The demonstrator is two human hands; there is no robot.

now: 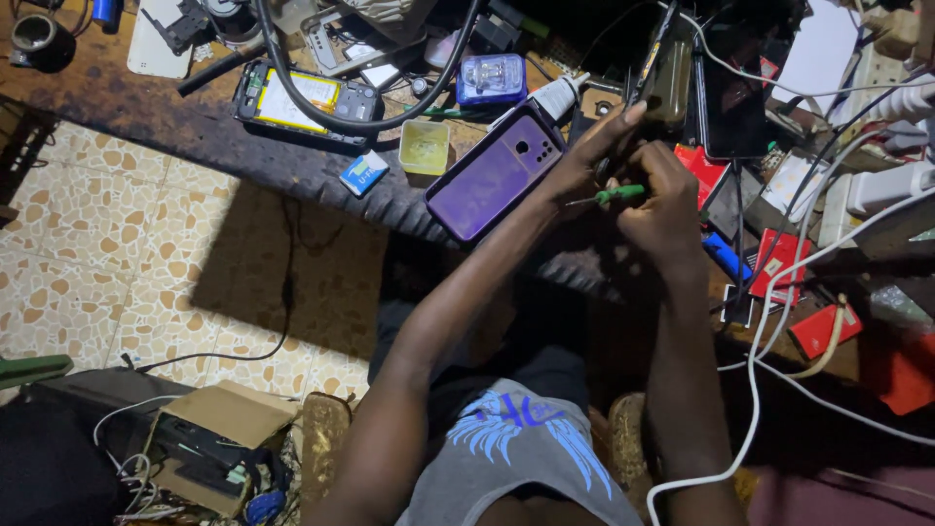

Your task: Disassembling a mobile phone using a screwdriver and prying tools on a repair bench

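My left hand (584,156) rests over the dark workbench edge beside a purple phone back cover (492,175), its index finger stretched up toward a dark phone (667,83). What it holds, if anything, is hidden under the fingers. My right hand (662,205) is closed around a small green-handled screwdriver (609,195), whose thin tip points left toward the left hand. Both hands nearly touch above the bench edge.
An opened phone with a yellow battery (297,97), a small yellow tray (426,146), a clear blue box (492,78), red packets (779,263) and white cables (769,321) crowd the bench (195,127). A cardboard box (219,429) sits on the tiled floor.
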